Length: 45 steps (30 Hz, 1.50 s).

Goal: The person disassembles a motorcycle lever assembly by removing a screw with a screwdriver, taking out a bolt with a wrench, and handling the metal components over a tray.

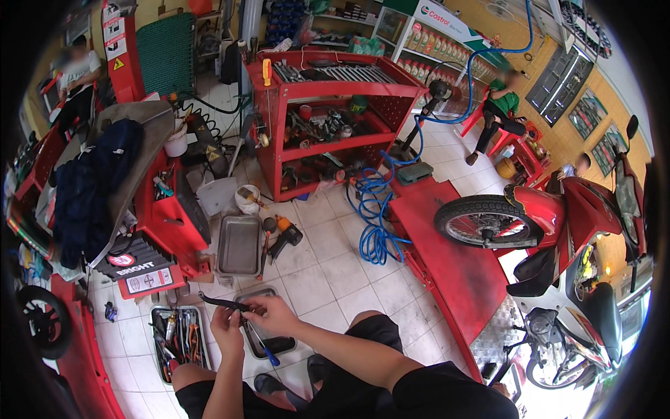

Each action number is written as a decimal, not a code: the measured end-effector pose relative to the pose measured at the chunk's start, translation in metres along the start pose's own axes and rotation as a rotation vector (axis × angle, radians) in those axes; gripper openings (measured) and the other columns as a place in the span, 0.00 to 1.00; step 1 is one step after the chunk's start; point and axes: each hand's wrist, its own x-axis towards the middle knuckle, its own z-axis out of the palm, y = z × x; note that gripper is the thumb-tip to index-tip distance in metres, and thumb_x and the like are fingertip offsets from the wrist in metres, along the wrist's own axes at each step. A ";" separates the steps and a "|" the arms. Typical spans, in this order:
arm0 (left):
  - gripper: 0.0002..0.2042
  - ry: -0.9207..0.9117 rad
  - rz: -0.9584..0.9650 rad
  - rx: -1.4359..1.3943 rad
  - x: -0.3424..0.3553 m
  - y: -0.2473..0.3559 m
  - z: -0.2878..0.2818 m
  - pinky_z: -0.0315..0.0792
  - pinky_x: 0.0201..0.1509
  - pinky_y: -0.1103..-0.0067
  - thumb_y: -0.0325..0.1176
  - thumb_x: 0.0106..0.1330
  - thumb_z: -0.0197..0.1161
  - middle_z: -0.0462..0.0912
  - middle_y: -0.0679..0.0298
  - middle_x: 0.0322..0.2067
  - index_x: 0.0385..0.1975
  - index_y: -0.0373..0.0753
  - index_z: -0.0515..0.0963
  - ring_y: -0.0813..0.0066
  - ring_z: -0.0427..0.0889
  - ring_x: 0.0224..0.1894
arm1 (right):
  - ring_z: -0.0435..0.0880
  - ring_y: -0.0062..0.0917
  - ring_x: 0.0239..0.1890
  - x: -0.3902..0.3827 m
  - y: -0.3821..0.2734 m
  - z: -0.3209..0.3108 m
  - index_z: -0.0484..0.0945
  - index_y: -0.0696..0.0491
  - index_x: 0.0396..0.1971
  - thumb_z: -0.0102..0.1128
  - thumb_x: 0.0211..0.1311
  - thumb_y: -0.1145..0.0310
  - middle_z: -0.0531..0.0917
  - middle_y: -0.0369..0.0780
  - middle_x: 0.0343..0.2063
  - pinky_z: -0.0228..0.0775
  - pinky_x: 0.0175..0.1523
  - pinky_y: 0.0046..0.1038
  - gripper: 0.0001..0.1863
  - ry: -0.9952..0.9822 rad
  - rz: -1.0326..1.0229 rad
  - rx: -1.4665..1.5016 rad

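My left hand [227, 329] pinches a slim black curved lever [222, 302], like a motorbike's brake or clutch lever, in front of my knees. On the lever's right end the fingers of my right hand [275, 315] are closed as well. Below my hands a dark metal tray [287, 357] rests on the tiles, with a blue-handled screwdriver [271, 358] lying over it; my hands hide part of both. Left of my left hand stands a tray of hand tools [155, 343], holding several pliers and other tools.
Ahead lie a grey tray [239, 246] and a cordless drill [285, 237]. A red tool cart [335, 148] stands beyond, near a coiled blue hose [377, 237]. On the right a red motorbike [565, 216] sits on a red lift [447, 258]. Seated people are farther back.
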 end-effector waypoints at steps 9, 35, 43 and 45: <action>0.15 -0.057 0.004 -0.004 0.000 0.010 0.003 0.75 0.40 0.80 0.25 0.65 0.61 0.81 0.58 0.41 0.51 0.32 0.71 0.74 0.80 0.40 | 0.84 0.20 0.34 -0.002 -0.011 -0.003 0.81 0.57 0.46 0.66 0.56 0.73 0.86 0.40 0.32 0.76 0.41 0.23 0.16 0.059 0.021 0.049; 0.11 -0.135 0.062 -0.041 -0.004 0.021 0.012 0.71 0.43 0.80 0.25 0.70 0.53 0.78 0.60 0.38 0.50 0.35 0.66 0.77 0.77 0.39 | 0.83 0.18 0.28 -0.002 -0.005 0.007 0.79 0.58 0.45 0.65 0.58 0.73 0.84 0.38 0.27 0.75 0.36 0.22 0.15 0.119 -0.030 0.020; 0.12 -0.098 -0.018 -0.048 -0.003 0.012 0.008 0.67 0.39 0.83 0.24 0.70 0.50 0.77 0.64 0.39 0.52 0.38 0.66 0.81 0.74 0.36 | 0.82 0.20 0.25 -0.008 -0.012 0.006 0.79 0.57 0.45 0.66 0.57 0.70 0.84 0.41 0.26 0.75 0.34 0.23 0.16 0.122 -0.126 -0.042; 0.12 -0.091 -0.026 -0.092 -0.003 0.018 0.012 0.64 0.30 0.84 0.25 0.71 0.48 0.75 0.66 0.37 0.53 0.38 0.64 0.84 0.70 0.29 | 0.82 0.21 0.24 -0.007 -0.015 0.006 0.79 0.57 0.44 0.66 0.57 0.70 0.84 0.40 0.24 0.75 0.32 0.23 0.15 0.134 -0.164 -0.051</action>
